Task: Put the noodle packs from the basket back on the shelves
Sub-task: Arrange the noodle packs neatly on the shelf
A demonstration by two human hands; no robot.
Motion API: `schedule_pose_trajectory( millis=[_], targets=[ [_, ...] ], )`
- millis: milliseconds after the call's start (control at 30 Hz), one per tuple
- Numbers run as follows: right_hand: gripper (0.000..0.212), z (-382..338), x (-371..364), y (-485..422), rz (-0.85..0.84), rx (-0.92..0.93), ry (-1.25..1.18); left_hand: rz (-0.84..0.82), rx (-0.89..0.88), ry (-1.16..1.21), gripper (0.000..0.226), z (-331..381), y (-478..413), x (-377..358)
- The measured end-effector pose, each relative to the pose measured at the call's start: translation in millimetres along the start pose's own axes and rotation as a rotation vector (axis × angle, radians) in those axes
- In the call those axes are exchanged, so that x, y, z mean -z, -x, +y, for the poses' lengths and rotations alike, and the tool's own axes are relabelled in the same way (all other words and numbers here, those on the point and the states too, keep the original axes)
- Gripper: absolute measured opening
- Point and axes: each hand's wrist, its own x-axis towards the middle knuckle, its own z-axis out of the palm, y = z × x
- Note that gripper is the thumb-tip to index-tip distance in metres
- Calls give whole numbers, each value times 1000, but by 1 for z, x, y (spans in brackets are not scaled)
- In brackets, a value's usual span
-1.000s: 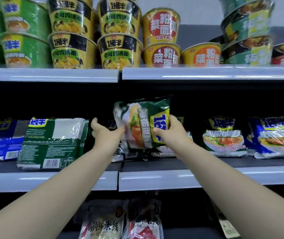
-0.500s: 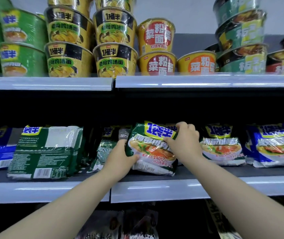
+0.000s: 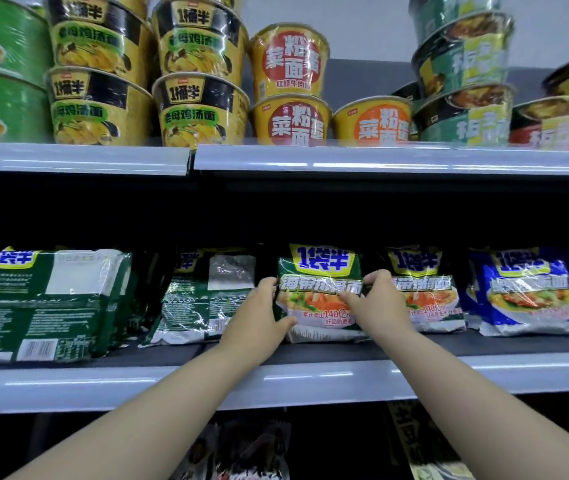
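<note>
Green noodle pack (image 3: 321,292) now upright on shelf (image 3: 310,379)

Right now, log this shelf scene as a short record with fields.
place: middle shelf of a store rack
item in hand: green noodle pack, upright, front facing out, base on the shelf
left hand: grips the pack's left edge
right hand: grips the pack's right edge
right neighbour: matching green pack, then a blue pack
left neighbour: green packs turned back-out
upper shelf: noodle bowls, stacked
basket: not in view
</note>
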Motion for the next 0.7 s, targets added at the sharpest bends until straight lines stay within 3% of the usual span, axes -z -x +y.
schedule_pose_trajectory(
  millis=[100,167,267,367,433,533,700],
  targets=[
    [50,8,-5,2,0,58,36,-25,23,8,60,-3,-2,2],
    [50,7,-9,8,85,91,173,-16,13,32,63,-2,-1,8],
    [50,-10,-17,24,228,330,356,65,-19,29,58,-7,5,24],
    [33,-42,-35,41,113,535,281,168,29,-27,50,-22,9,49],
    [24,-63,-53,50,-57,489,181,173,148,-76,53,-36,10,65],
    [32,-82,-82,57,-275,289,64,78,355,-76,63,-60,13,85],
    [60,-98,-117,57,-360,41,7,-67,499,128,71,-89,16,101]
  ],
)
